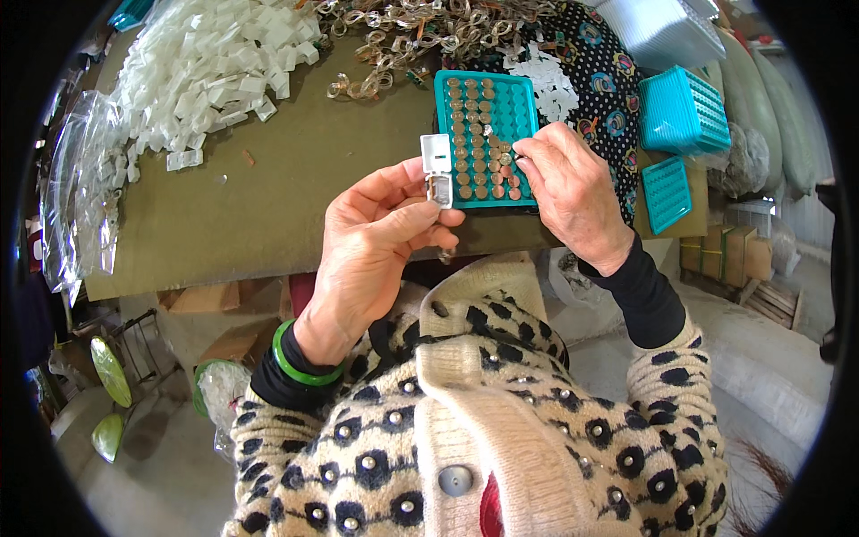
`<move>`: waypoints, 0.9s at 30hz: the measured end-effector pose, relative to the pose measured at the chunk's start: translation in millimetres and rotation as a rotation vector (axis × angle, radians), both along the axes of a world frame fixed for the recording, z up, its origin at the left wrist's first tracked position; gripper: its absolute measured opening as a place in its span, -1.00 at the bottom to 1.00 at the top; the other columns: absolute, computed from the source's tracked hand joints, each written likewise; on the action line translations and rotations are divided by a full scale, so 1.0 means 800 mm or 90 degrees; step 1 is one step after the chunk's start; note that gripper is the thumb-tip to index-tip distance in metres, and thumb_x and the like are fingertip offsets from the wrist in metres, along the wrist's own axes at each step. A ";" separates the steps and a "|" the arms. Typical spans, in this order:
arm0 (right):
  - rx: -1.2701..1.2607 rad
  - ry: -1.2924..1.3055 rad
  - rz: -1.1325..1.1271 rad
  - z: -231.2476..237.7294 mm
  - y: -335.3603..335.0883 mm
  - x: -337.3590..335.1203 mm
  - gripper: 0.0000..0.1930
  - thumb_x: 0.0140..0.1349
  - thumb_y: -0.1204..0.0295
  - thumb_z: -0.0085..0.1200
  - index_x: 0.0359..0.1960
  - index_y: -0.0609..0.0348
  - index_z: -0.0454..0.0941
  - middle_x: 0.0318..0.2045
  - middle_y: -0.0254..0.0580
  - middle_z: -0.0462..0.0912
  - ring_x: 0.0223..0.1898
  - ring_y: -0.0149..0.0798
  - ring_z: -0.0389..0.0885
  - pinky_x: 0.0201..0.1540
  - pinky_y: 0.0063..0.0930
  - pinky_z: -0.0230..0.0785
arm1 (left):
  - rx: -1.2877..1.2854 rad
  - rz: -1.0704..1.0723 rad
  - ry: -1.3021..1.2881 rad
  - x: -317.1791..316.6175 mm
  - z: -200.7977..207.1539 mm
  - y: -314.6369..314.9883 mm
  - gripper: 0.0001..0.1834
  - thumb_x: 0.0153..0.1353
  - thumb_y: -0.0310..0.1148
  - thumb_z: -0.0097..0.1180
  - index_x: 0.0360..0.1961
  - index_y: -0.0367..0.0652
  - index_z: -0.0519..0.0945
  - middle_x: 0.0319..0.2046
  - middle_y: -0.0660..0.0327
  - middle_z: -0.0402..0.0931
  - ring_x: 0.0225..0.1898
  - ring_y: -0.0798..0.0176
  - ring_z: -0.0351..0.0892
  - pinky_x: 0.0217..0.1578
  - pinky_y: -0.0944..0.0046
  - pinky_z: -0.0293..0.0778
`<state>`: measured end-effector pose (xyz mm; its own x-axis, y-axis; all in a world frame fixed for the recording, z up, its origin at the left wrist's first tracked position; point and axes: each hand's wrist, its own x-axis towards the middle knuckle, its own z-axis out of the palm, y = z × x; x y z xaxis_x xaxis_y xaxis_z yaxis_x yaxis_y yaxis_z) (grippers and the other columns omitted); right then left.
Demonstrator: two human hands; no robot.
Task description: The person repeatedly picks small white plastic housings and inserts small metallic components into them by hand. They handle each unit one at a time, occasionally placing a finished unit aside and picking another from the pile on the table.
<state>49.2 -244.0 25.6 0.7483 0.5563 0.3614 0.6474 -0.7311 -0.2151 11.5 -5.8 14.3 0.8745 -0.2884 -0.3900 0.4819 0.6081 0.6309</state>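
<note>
At the centre of the frame, a small white plastic case (437,168) is being pinched upright in the left hand (376,242), while the right hand (568,183) is closing its fingertips on a button cell over a teal tray (445,89) on the desk (268,179). White plastic pieces (215,72) are lying heaped at upper left.

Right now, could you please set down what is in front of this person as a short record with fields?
Left hand: left hand pinches a small white plastic case with a metal part at its lower end, held upright.
Right hand: right hand has its fingertips on a small round cell over the teal tray.
Tray: rows of brown button cells fill most slots.
Work surface: brown cardboard sheet.
Far left: heap of white plastic cases.
Top: pile of metal rings.
Right: spare teal trays.
</note>
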 end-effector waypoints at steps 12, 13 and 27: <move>0.191 -0.037 0.065 0.020 0.057 -0.026 -0.78 0.02 0.68 0.24 -0.27 0.32 0.54 -0.37 -0.13 0.49 -0.40 -0.17 0.56 -0.43 -0.37 0.47 | 0.085 0.005 -0.084 -0.004 0.002 -0.013 -0.60 0.16 -0.68 0.19 0.07 -0.46 0.53 -0.22 0.04 0.64 -0.23 0.20 0.73 -0.24 0.32 0.68; 0.187 -0.057 0.082 0.018 0.062 -0.026 -0.75 -0.04 0.68 0.24 -0.27 0.34 0.53 -0.37 -0.14 0.47 -0.39 -0.17 0.55 -0.41 -0.38 0.48 | 0.095 0.005 -0.085 -0.005 0.002 -0.013 -0.60 0.16 -0.69 0.19 0.06 -0.46 0.53 -0.23 0.04 0.64 -0.23 0.19 0.73 -0.24 0.31 0.68; 0.239 0.015 0.057 0.018 0.067 -0.029 -0.75 0.02 0.79 0.14 -0.24 0.33 0.50 -0.33 -0.09 0.51 -0.32 -0.09 0.59 -0.32 -0.35 0.51 | 0.076 0.020 -0.079 -0.008 0.001 -0.015 -0.64 0.18 -0.69 0.19 0.03 -0.47 0.53 -0.23 0.00 0.65 -0.25 0.16 0.74 -0.23 0.29 0.70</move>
